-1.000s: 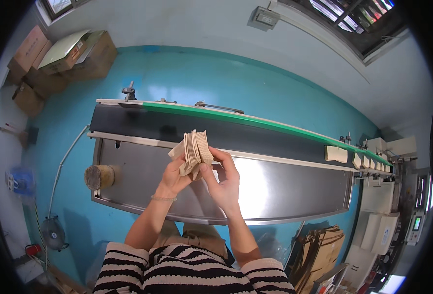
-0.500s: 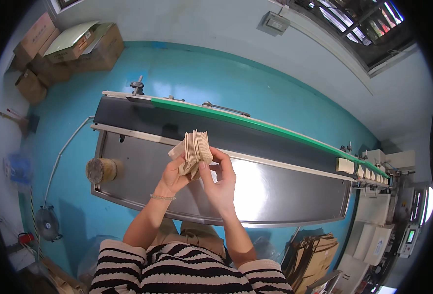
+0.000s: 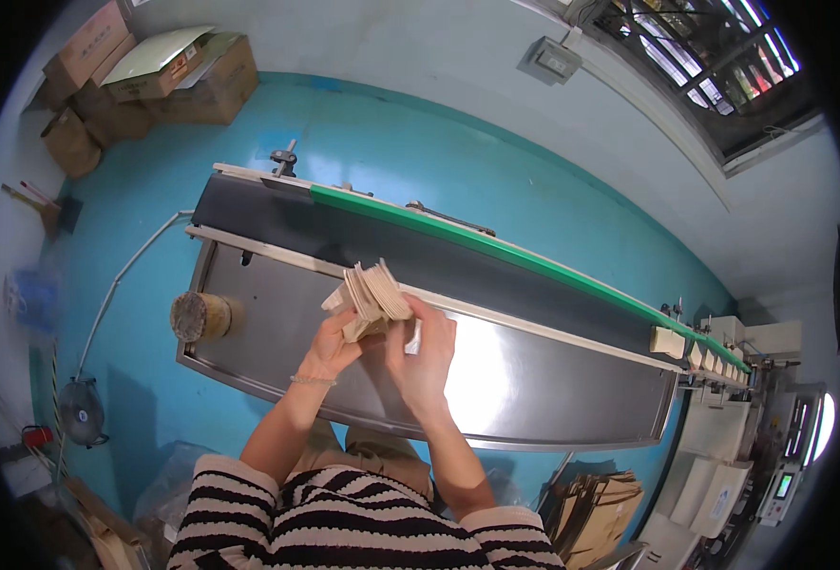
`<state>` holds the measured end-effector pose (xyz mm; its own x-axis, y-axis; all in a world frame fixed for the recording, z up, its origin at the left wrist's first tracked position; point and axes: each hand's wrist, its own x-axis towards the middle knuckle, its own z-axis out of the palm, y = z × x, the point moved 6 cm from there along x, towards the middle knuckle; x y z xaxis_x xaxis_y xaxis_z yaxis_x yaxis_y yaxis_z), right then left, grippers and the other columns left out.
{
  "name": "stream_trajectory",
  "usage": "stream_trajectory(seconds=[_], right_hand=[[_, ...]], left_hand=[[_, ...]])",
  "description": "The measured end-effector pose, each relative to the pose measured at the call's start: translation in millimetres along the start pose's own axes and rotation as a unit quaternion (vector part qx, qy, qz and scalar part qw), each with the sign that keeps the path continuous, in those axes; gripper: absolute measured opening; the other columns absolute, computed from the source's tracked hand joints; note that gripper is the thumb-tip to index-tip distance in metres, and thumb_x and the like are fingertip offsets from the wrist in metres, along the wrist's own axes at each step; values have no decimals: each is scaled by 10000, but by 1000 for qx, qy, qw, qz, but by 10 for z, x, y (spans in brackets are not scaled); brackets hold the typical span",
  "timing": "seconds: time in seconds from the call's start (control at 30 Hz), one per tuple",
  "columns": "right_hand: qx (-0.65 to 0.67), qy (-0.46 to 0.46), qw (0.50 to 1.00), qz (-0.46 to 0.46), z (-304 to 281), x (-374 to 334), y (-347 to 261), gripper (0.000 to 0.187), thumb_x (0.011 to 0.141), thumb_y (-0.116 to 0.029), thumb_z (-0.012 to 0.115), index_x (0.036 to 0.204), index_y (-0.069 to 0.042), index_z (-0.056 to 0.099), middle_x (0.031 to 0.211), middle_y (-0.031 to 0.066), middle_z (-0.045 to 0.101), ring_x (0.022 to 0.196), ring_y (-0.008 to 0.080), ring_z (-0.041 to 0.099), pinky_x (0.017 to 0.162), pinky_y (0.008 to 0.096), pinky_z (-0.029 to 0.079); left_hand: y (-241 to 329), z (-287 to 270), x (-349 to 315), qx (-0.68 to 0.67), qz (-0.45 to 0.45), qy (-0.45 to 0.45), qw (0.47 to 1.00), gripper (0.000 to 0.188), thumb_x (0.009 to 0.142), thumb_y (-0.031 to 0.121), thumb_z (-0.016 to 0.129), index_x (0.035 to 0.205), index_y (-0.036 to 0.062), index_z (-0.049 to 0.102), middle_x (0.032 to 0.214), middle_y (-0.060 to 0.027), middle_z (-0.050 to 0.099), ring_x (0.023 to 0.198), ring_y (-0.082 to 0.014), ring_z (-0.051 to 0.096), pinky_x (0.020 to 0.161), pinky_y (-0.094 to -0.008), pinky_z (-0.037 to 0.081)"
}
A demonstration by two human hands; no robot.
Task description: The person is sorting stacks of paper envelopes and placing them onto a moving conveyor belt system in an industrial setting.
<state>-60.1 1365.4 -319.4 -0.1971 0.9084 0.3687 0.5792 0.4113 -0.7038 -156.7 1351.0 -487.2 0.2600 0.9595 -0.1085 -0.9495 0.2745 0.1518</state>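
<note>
Above the metal tray table [image 3: 572, 404], in front of my body, I hold a stack of thin beige folded paper pieces [image 3: 382, 293]. My left hand [image 3: 329, 348] grips its lower left side, with several pieces spread apart there. My right hand [image 3: 426, 356] is closed round the lower right side, thumb in front and fingers behind. A gap shows between the left pieces and the tighter right bundle. The lower ends of the pieces are partly hidden by my fingers. A bracelet circles my left wrist.
Beyond the tray runs a dark conveyor belt [image 3: 534, 290] with a green guide rail [image 3: 439, 225]. Several cream packets [image 3: 667, 342] stand at its right end, near a machine [image 3: 779, 486]. A brown roll [image 3: 201, 316] sits at the tray's left. Flattened cardboard [image 3: 599, 518] leans lower right; boxes [image 3: 206, 81] stand far left.
The stack has fanned apart, and a gap has opened between its left pieces and the right bundle. Both hands keep hold of it. The whole view has shifted slightly.
</note>
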Motion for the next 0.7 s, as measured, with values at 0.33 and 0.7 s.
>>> stream_trajectory(seconds=[0.33,0.7], right_hand=[[245,60,933,257,212,-414,812,324,892,-60,650,1171,17,505,1079,107,619,960,158,606,846,284,487],[234,-27,944,232,611,-955,1125,746,737,13,621,1401,-26,282,1297,151,435,1231,255,429,1032,381,381]], left_hand=[[330,-361,-425,8,28,49,998,482,907,174,622,1357,113,462,1325,-71,543,1234,-249,511,1029,-437,414],[513,-33,-524,655,63,46,751,543,806,29,728,1294,50,491,1232,-71,583,1087,-202,594,893,-331,497]])
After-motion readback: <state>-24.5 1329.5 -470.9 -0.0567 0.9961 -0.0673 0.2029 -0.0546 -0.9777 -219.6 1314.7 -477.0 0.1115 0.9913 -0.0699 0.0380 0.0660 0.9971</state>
